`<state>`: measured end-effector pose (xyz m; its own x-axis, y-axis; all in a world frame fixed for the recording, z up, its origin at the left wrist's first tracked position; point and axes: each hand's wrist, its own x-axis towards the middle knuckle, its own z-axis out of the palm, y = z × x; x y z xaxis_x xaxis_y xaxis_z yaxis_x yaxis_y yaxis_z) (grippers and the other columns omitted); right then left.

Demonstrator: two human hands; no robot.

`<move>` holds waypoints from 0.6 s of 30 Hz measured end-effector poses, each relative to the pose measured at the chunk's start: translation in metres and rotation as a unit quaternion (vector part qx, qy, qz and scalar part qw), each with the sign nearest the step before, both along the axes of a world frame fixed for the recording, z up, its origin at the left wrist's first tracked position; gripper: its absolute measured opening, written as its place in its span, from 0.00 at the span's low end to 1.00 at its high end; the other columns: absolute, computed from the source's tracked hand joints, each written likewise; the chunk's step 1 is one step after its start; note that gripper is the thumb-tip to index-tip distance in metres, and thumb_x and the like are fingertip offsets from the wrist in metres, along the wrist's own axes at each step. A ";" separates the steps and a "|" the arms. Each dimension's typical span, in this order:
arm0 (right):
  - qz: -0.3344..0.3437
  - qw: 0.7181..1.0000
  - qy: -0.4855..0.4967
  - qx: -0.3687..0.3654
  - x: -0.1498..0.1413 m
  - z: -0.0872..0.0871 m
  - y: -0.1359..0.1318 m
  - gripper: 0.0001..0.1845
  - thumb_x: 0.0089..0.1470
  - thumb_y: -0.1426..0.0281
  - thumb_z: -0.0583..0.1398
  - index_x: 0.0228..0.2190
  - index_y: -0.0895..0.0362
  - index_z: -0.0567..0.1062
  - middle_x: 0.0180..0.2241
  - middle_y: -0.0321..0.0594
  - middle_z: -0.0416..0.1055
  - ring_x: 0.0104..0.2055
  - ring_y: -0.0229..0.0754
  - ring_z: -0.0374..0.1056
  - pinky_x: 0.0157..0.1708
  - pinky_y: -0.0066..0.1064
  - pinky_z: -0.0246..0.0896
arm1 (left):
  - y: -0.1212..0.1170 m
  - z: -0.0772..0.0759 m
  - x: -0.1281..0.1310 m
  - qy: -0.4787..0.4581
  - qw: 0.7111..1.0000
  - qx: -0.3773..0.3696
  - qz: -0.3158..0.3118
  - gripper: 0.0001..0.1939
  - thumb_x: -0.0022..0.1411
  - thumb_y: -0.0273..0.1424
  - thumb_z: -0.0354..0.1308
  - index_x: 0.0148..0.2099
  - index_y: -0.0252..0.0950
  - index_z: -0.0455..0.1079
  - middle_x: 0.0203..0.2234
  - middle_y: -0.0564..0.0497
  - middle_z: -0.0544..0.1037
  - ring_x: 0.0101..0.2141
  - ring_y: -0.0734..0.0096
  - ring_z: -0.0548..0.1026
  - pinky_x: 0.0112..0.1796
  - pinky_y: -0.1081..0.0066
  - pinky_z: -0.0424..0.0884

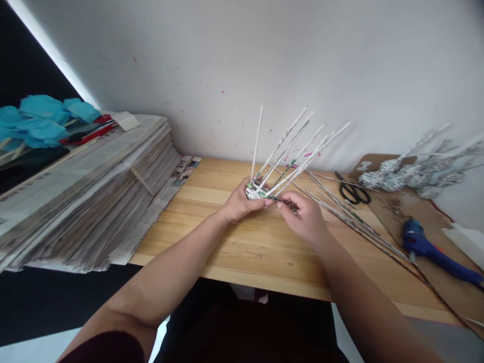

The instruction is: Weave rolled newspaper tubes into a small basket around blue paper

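A small woven base of rolled newspaper sticks (258, 191) is held just above the wooden table (242, 242). Several white paper sticks (289, 146) rise from it, most of them leaning up to the right. My left hand (243, 200) wraps around the left and front of the weave, with its thumb along the front edge. At the right front, my right hand (301, 214) pinches a dark printed paper strip (288, 204) that runs from the weave. Part of this strip is hidden by the right fingers.
Tall newspaper stacks (113, 201) stand at the left, with blue crumpled paper (41, 118) on top. Loose paper sticks (351, 219) lie right of my hands. Beyond them are black scissors (353, 190), a blue glue gun (434, 252) and foil-like woven bundles (408, 176).
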<state>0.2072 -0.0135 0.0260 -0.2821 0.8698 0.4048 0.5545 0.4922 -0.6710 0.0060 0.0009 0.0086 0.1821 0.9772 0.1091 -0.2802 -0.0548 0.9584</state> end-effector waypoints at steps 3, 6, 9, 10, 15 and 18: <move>0.010 1.000 -0.003 -0.004 0.001 0.000 0.000 0.05 0.58 0.68 0.60 0.31 0.54 0.75 0.25 0.32 0.73 0.25 0.35 0.64 0.28 0.28 0.57 | 0.001 -0.002 -0.001 0.011 1.000 0.006 0.000 0.44 0.40 0.37 0.79 0.56 0.35 0.63 0.51 0.39 0.78 0.41 0.64 0.79 0.41 0.66 0.75; 0.020 1.000 0.001 -0.009 0.003 0.001 0.000 0.04 0.57 0.70 0.60 0.31 0.54 0.75 0.26 0.32 0.73 0.26 0.36 0.65 0.29 0.28 0.58 | 0.001 -0.004 -0.002 0.017 1.000 0.013 -0.002 0.43 0.41 0.38 0.79 0.56 0.35 0.63 0.51 0.39 0.78 0.42 0.63 0.79 0.41 0.65 0.75; 0.028 1.000 0.002 -0.008 0.003 0.003 -0.001 0.04 0.56 0.70 0.59 0.31 0.54 0.75 0.26 0.32 0.72 0.25 0.35 0.64 0.29 0.28 0.58 | 0.002 -0.005 -0.003 0.022 1.000 0.018 -0.001 0.43 0.42 0.39 0.79 0.57 0.35 0.63 0.52 0.38 0.78 0.43 0.61 0.79 0.42 0.64 0.75; 0.031 1.000 0.001 -0.006 0.003 0.004 -0.001 0.04 0.56 0.71 0.59 0.31 0.54 0.75 0.25 0.32 0.72 0.25 0.35 0.64 0.29 0.28 0.58 | 0.002 -0.005 -0.003 0.021 1.000 0.018 0.000 0.44 0.42 0.39 0.79 0.57 0.35 0.63 0.52 0.38 0.78 0.44 0.61 0.79 0.43 0.63 0.75; 0.044 0.999 -0.005 0.013 0.004 0.004 0.001 0.04 0.55 0.71 0.59 0.29 0.54 0.74 0.25 0.33 0.71 0.27 0.37 0.66 0.31 0.29 0.60 | 0.002 -0.004 -0.003 0.009 1.000 0.009 0.005 0.43 0.41 0.38 0.79 0.56 0.34 0.65 0.51 0.38 0.79 0.46 0.59 0.79 0.48 0.61 0.74; 0.035 0.998 -0.014 0.052 0.006 0.000 0.005 0.04 0.56 0.72 0.59 0.32 0.54 0.76 0.30 0.36 0.76 0.33 0.40 0.72 0.36 0.31 0.64 | 0.002 -0.004 -0.002 0.008 1.000 0.006 0.011 0.44 0.41 0.39 0.79 0.57 0.34 0.64 0.51 0.39 0.78 0.45 0.61 0.79 0.46 0.62 0.74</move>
